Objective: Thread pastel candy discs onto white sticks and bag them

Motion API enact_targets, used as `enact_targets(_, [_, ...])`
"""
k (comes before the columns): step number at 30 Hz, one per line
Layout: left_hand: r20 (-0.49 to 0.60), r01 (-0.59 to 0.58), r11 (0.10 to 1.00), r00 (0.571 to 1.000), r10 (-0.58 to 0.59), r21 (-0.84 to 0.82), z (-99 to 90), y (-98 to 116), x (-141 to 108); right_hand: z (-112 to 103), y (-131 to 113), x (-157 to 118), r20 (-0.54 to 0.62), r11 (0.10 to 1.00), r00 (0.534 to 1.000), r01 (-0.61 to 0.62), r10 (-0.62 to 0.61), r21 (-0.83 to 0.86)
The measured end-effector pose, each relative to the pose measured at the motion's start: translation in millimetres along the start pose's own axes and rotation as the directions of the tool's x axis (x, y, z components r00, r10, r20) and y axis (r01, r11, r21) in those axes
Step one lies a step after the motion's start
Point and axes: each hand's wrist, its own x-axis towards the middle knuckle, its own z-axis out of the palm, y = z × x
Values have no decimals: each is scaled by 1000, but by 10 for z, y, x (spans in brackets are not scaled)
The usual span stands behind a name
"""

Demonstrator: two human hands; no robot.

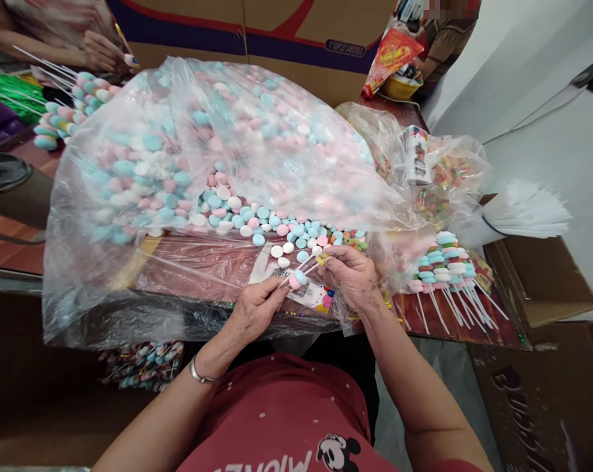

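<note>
My left hand point(256, 308) is closed around thin white sticks point(307, 263), pinching them just below a pink and a blue marshmallow point(297, 280) threaded on them. At the tips of the sticks, my right hand point(354, 276) pinches a small yellow gummy candy point(322, 259). Beneath my hands lies a printed plastic wrapper point(321, 297). Loose pink, blue and white marshmallows point(262, 213) spill from a big clear plastic bag point(178, 144) just beyond. A few colourful gummy rings point(348, 240) lie behind my right hand.
Finished marshmallow skewers point(444, 262) are piled at the right, near a bundle of white sticks point(525, 210). Bags of gummies point(439, 170) stand behind. More skewers point(75, 108) lie far left, by a co-worker's hand point(102, 52). Open cardboard boxes point(542, 278) flank the table point(193, 262).
</note>
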Motion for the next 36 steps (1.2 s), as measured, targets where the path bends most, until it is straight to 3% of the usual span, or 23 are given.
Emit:
enact_targets(3, [-8, 1, 1000, 1000, -1, -4, 2, -23, 1, -3, 38, -1, -1, 1000, 1000, 11, -11, -12])
enact_targets(6, [-12, 1, 1000, 1000, -1, -12, 4, -45, -1, -43, 28, -26, 37, 980, 994, 103, -98, -169])
enact_targets(12, [-11, 16, 1000, 1000, -16, 2, 5, -28, -1, -114, -53, -98, 200, 750, 915, 403, -351, -525])
enact_targets(17, [1, 12, 1000, 1000, -12, -3, 4, 29, 3, -46, 1, -170, 205, 723, 921, 387, -331, -572])
enact_targets(22, [-1, -4, 1000, 1000, 4, -31, -4, 21, 4, 60, 86, -207, 338, 722, 886, 457, -318, -520])
enact_targets(26, [-92, -18, 991, 996, 6, -132, 17, -35, -27, 34, -42, -130, 360, 669, 889, 452, -282, -590])
enact_targets(28, [-184, -24, 978, 983, -15, -206, 39, -73, -42, 4, -145, -27, 323, 582, 901, 433, -288, -688])
enact_targets(31, [-274, -12, 961, 959, -67, -276, 67, -105, -42, -25, -260, 172, 392, 315, 884, 458, -254, -831])
enact_targets(34, [-278, 23, 959, 955, -105, -283, 72, -88, -16, -47, -288, 323, 458, 41, 877, 468, -147, -883])
enact_targets(36, [-265, 36, 961, 958, -112, -275, 66, -63, 2, -66, -264, 366, 446, -68, 888, 441, -114, -895])
